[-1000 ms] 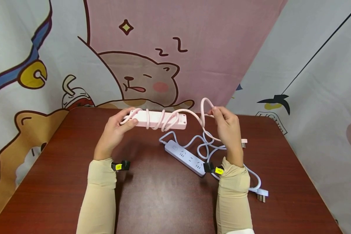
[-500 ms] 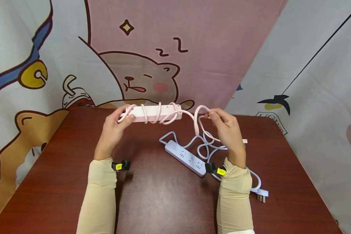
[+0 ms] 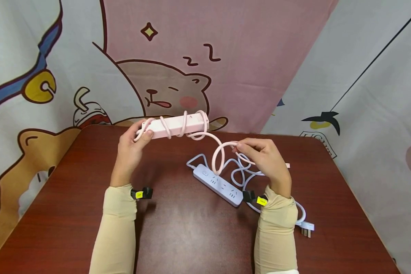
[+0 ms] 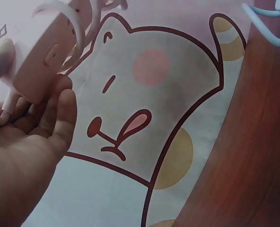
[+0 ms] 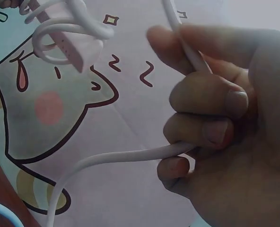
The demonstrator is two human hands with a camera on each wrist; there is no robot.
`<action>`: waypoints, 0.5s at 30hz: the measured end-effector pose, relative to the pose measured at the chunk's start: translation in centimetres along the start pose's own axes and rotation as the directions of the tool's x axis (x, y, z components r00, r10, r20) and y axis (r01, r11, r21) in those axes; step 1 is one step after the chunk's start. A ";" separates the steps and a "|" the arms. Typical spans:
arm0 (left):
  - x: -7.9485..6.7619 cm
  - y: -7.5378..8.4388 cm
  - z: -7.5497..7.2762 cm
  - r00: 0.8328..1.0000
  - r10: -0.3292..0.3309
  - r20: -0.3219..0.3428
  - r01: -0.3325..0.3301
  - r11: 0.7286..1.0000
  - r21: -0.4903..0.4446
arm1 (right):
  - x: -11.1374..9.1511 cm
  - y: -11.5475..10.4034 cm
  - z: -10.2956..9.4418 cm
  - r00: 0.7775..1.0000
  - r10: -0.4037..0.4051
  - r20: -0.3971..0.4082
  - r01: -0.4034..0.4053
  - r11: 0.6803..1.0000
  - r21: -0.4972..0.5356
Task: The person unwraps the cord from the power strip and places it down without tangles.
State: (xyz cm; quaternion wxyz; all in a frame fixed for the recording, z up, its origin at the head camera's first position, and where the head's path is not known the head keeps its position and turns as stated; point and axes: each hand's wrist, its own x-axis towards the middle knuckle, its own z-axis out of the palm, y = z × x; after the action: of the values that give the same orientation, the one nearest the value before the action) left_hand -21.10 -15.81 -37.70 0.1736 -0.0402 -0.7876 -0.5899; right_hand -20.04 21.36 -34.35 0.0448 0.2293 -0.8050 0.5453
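In the head view a pink power strip (image 3: pixel 174 125) is held up over the far side of the table, its right end raised. Its own pink cord winds around it in several loose turns. My left hand (image 3: pixel 130 150) grips the strip's left end, thumb in front; the left wrist view shows a button (image 4: pixel 52 54) on the strip's side near the fingers. From the strip's right end the pink cord (image 5: pixel 116 157) hangs in a loop toward my right hand (image 3: pixel 268 160), whose curled fingers pinch it. The pink plug (image 3: pixel 287 165) shows just past that hand.
A bluish-white power strip (image 3: pixel 216 184) lies on the brown table (image 3: pixel 178 236), below the hanging pink loop. Its tangled cord (image 3: pixel 238 180) runs behind the right hand to a plug (image 3: pixel 307 227) at the right. A cartoon-printed cloth (image 3: pixel 253 57) hangs behind the table.
The pink strip has tilted, its right end rising, and shifted slightly left. My right hand has come lower, bringing the cord loop down and left over the bluish-white strip. Both hands keep their hold.
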 end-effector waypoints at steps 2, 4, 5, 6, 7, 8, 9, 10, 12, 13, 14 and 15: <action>0.0 0.1 0.0 1.000 -0.010 -0.018 0.010 1.000 -0.006 | 0.0 0.0 -0.1 0.999 0.013 0.033 -0.013 1.000 -0.018; 0.0 0.2 -0.1 0.999 -0.023 -0.034 0.022 0.999 -0.035 | 0.0 0.0 -0.1 0.998 0.030 0.060 -0.026 0.998 -0.057; -0.1 0.2 -0.2 0.999 -0.027 -0.039 0.025 0.998 -0.049 | 0.0 0.0 -0.2 0.996 0.042 0.073 -0.037 0.996 -0.078; -0.1 0.2 -0.2 0.998 -0.032 -0.046 0.029 0.998 -0.062 | 0.0 0.1 -0.2 0.994 0.059 0.088 -0.051 0.994 -0.093; -0.1 0.3 -0.3 0.998 -0.035 -0.053 0.030 0.996 -0.081 | 0.0 0.1 -0.3 0.992 0.078 0.101 -0.067 0.992 -0.105; -0.1 0.3 -0.3 0.998 -0.036 -0.060 0.031 0.995 -0.093 | 0.0 0.1 -0.3 0.989 0.094 0.110 -0.081 0.990 -0.119; -0.1 0.3 -0.3 0.997 -0.035 -0.062 0.028 0.994 -0.107 | 0.0 0.1 -0.3 0.987 0.111 0.119 -0.095 0.987 -0.132; -0.1 0.3 -0.3 0.998 -0.031 -0.061 0.023 0.993 -0.117 | 0.0 0.1 -0.4 0.984 0.125 0.129 -0.106 0.984 -0.140; 0.0 0.3 -0.3 0.998 -0.023 -0.063 0.015 0.992 -0.125 | 0.1 0.1 -0.3 0.978 0.145 0.152 -0.122 0.981 -0.153; 0.0 0.3 -0.3 0.998 -0.019 -0.062 0.011 0.992 -0.127 | 0.1 0.1 -0.3 0.975 0.150 0.161 -0.124 0.979 -0.165; 0.0 0.2 -0.3 0.998 -0.017 -0.060 0.009 0.991 -0.131 | 0.1 0.1 -0.3 0.973 0.154 0.170 -0.124 0.976 -0.178; 0.0 0.2 -0.3 0.998 -0.015 -0.058 0.007 0.991 -0.134 | 0.1 0.1 -0.3 0.971 0.158 0.180 -0.124 0.974 -0.188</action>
State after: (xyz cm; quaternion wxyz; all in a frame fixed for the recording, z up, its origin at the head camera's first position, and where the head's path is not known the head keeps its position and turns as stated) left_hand -21.00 -16.01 -37.41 0.1902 -0.0301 -0.7409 -0.6434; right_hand -20.25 21.61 -34.26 -0.0526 0.2184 -0.8646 0.4494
